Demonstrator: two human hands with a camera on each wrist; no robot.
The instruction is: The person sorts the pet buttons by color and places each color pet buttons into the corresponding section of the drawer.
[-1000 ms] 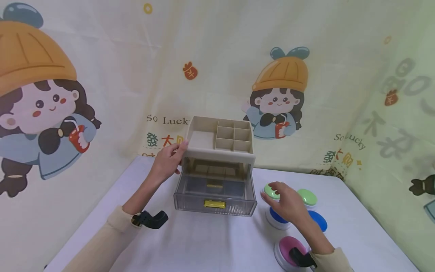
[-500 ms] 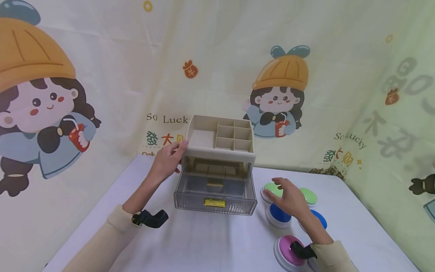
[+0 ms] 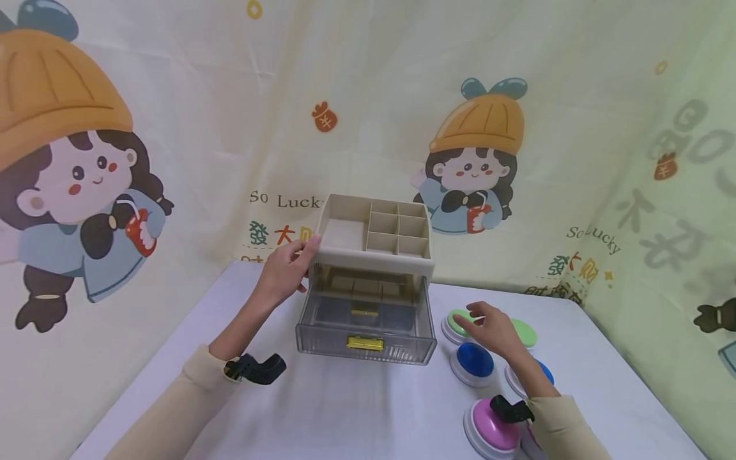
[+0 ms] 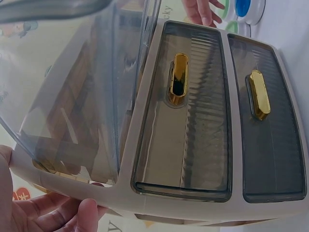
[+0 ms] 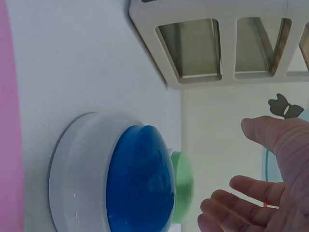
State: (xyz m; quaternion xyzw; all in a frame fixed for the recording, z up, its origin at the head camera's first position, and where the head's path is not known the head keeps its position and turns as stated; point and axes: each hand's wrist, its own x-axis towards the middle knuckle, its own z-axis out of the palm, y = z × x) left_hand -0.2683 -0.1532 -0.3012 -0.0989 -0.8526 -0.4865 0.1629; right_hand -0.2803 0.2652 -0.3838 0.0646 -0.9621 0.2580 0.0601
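A beige drawer organizer (image 3: 374,255) stands on the table, its clear grey top drawer (image 3: 339,342) pulled out. Through the drawer's clear walls nothing shows inside. My left hand (image 3: 282,271) rests against the organizer's left side near the upper rim. In the left wrist view, the two lower drawers with gold handles (image 4: 178,79) are closed. To the right, my right hand (image 3: 494,327) hovers above a green dome button (image 3: 460,312) on a white base, fingers loosely spread with nothing between them. A blue dome button (image 3: 475,360) sits just below it.
Beside these stand another green dome button (image 3: 524,332), a blue one (image 3: 517,380) partly behind my wrist, and a pink one (image 3: 496,425) near the front. A printed cloth (image 3: 368,115) hangs behind the white table (image 3: 339,409).
My right hand has shifted slightly right and back, uncovering the nearer blue button. The left hand keeps its place on the organizer, and the pulled-out drawer has not moved.
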